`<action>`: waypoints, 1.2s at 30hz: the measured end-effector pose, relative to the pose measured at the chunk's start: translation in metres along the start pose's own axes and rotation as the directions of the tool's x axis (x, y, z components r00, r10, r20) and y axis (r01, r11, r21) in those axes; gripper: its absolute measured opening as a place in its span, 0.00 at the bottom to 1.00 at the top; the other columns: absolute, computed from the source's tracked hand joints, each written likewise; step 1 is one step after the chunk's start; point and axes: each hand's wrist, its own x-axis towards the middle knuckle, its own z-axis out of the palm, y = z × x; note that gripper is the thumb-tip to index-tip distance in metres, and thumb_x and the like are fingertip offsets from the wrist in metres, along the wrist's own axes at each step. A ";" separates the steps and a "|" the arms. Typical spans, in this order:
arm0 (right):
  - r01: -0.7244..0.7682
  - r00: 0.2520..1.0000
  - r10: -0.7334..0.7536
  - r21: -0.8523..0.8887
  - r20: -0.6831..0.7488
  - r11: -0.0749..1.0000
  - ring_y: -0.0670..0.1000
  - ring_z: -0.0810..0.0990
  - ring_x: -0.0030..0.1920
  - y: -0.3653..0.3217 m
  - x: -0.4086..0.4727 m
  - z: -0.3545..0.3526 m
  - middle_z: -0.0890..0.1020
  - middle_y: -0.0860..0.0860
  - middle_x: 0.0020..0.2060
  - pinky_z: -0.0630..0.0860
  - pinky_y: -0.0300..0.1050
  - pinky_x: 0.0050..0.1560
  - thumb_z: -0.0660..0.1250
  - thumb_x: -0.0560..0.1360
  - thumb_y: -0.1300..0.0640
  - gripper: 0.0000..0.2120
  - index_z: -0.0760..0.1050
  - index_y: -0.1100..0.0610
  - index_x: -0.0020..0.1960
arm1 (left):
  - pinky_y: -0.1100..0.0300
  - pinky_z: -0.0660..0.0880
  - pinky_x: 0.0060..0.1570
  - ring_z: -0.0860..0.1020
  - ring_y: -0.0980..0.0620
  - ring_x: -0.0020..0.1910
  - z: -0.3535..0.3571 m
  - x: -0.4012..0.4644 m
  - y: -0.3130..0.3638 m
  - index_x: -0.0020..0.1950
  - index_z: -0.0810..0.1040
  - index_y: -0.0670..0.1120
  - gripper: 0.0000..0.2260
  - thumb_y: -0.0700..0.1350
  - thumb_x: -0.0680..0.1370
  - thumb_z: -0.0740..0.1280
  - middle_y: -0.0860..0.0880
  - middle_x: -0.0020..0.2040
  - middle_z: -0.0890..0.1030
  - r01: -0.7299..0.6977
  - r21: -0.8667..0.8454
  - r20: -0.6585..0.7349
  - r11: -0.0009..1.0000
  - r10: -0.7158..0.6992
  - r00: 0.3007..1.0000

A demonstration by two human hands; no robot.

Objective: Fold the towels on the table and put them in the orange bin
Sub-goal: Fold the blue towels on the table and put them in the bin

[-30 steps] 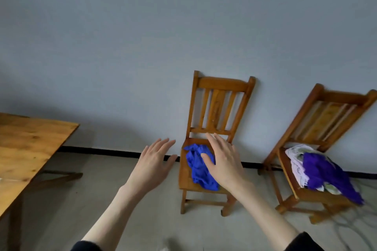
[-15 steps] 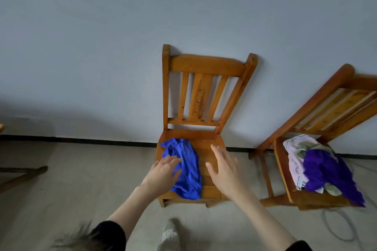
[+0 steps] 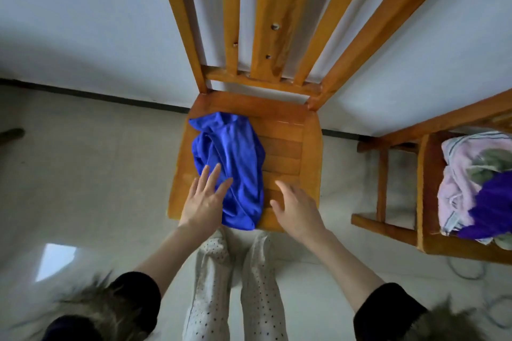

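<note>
Wooden second chair (image 3: 426, 199) nearby bears pink towel (image 3: 457, 188) and purple cloth (image 3: 490, 210).

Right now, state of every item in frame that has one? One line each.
blue towel: crumpled, unfolded, on the near chair's seat
left hand: open, fingers on the towel's edge
right hand: open, over bare seat slats, holding nothing
near chair: upright against the wall
pile of cloths: heaped unfolded on the second chair

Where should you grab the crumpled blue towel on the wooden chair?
Probably pinch the near end of the crumpled blue towel, from above at the front of the wooden chair. It lies bunched lengthwise, with that end nearest the open left hand and right hand.
</note>
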 end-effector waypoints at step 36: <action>0.195 0.955 0.041 0.724 -0.295 0.662 0.35 0.73 0.32 -0.058 0.015 -0.084 0.79 0.49 0.35 0.68 0.28 0.35 0.64 0.73 0.69 0.09 0.77 0.56 0.42 | 0.59 0.72 0.43 0.77 0.46 0.40 -0.135 0.009 0.001 0.57 0.79 0.44 0.11 0.39 0.75 0.67 0.46 0.47 0.79 -0.167 -0.483 -0.384 0.859 -0.037 0.923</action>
